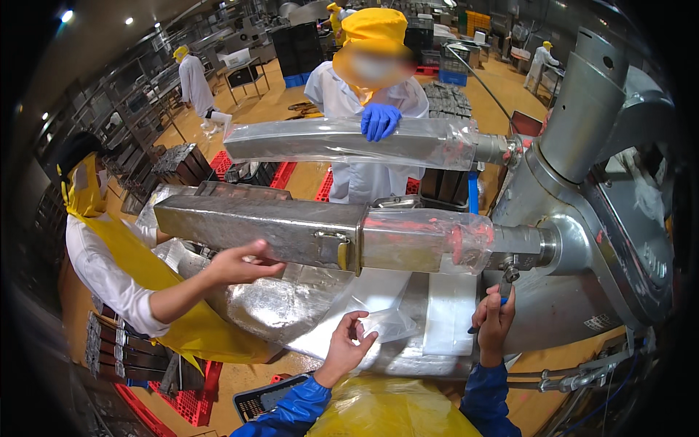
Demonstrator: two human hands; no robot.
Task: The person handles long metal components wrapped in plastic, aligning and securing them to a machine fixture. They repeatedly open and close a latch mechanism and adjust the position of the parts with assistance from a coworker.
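In front of me, my left hand (348,345) has its fingers curled at the edge of a clear plastic film (393,324). My right hand (494,317) is wrapped round a lever handle with blue parts (504,290), below a small valve (511,272) on a steel outlet pipe (520,247). Clear plastic with red smears covers the near filling tube (422,237). A long rectangular metal mould (255,224) is fitted over that tube's left end. On the left, a co-worker's open hand (244,264) is beside the mould's underside.
A second plastic-wrapped tube (306,140) lies beyond, under another co-worker's blue-gloved hand (380,121). The large steel machine (561,204) stands at right. Below the tubes is a curved metal surface (269,306). A black crate (269,395) and red pallet (193,393) sit lower left.
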